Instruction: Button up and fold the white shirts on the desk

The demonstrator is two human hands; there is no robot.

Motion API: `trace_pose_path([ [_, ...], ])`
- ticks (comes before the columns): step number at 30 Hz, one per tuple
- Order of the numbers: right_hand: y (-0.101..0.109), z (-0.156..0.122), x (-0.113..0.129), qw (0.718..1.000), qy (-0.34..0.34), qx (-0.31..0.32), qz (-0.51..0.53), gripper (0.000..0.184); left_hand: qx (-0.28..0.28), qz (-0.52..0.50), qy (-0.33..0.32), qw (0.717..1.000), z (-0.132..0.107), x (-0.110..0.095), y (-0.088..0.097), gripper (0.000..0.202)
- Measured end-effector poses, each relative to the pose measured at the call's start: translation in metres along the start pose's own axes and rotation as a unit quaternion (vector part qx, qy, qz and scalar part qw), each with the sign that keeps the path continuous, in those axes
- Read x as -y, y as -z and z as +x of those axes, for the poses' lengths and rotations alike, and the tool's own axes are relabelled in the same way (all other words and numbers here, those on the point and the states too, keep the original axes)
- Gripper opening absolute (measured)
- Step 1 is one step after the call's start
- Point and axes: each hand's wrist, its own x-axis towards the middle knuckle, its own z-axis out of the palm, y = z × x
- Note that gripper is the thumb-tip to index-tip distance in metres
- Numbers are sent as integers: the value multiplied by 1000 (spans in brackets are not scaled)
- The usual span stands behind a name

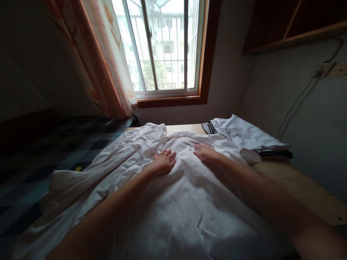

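Observation:
A large, crumpled white cloth (184,202) is spread over a wooden table (298,187) in front of me. My left hand (163,161) lies palm down on the cloth, fingers slightly apart and pointing away from me. My right hand (205,153) rests flat on the same cloth a short way to the right, fingers pointing left and forward. Neither hand grips anything; both press on the fabric near its far end. The cloth's left side hangs off the table edge.
A folded white garment with dark striped trim (244,135) lies at the table's far right. A window (162,47) with an orange-patterned curtain (108,68) is ahead. The checkered floor (40,162) lies to the left, and a wall with a cable (295,104) is at right.

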Motion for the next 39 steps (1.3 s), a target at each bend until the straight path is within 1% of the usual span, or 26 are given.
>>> trace_pose_path([
  [2, -13, 8, 1, 999, -41, 32, 12, 65, 28, 3, 6, 1000, 3, 1, 2, 68],
  [4, -18, 15, -2, 996, -64, 57, 21, 71, 44, 2, 12, 999, 10, 3, 7, 76],
  [6, -19, 22, -9, 998, -45, 51, 17, 72, 48, 3, 18, 999, 21, 6, 12, 82],
  [8, -20, 27, -19, 999, -18, 27, 8, 70, 37, 9, 12, 999, 33, 12, 13, 83],
  [11, -22, 31, -34, 1000, 15, -1, 1, 65, -15, 16, -22, 1000, 42, 25, 6, 75],
  [15, -20, 28, -46, 999, 42, -15, -3, 61, -116, 16, -55, 992, 37, 40, -5, 60],
  [17, -16, 22, -44, 999, 38, -34, -14, 57, -177, 35, -79, 980, 32, 38, -5, 48],
  [19, -10, 15, -34, 996, 28, -79, -42, 50, -205, 77, -108, 970, 26, 28, -2, 40],
  [20, -7, 11, -26, 993, 23, -104, -60, 45, -203, 99, -113, 968, 23, 20, 0, 39],
  [22, -3, -1, -7, 988, 18, -129, -81, 38, -181, 119, -90, 972, 16, 2, 0, 38],
  [23, -2, -7, 4, 990, 15, -121, -76, 37, -172, 112, -70, 976, 13, -8, -2, 37],
  [25, -6, -22, 22, 997, 5, -73, -40, 43, -165, 82, -32, 982, 6, -22, -9, 37],
  [27, -15, -38, 30, 1000, -2, -29, 0, 57, -162, 57, -9, 985, -2, -28, -19, 46],
  [28, -21, -46, 29, 1000, -1, -19, 9, 62, -154, 49, -5, 987, -5, -28, -23, 51],
  [30, -31, -61, 20, 1000, 8, -20, 10, 67, -129, 38, -6, 991, -13, -22, -28, 58],
  [33, -40, -77, -3, 999, 3, -32, -7, 66, -100, 33, -25, 994, -25, -8, -29, 60],
  [36, -44, -86, -26, 997, -33, -56, -31, 64, -106, 41, -16, 993, -38, 0, -28, 61],
  [39, -46, -93, -46, 994, -73, -77, -35, 66, -110, 44, 17, 993, -48, 0, -31, 64],
])
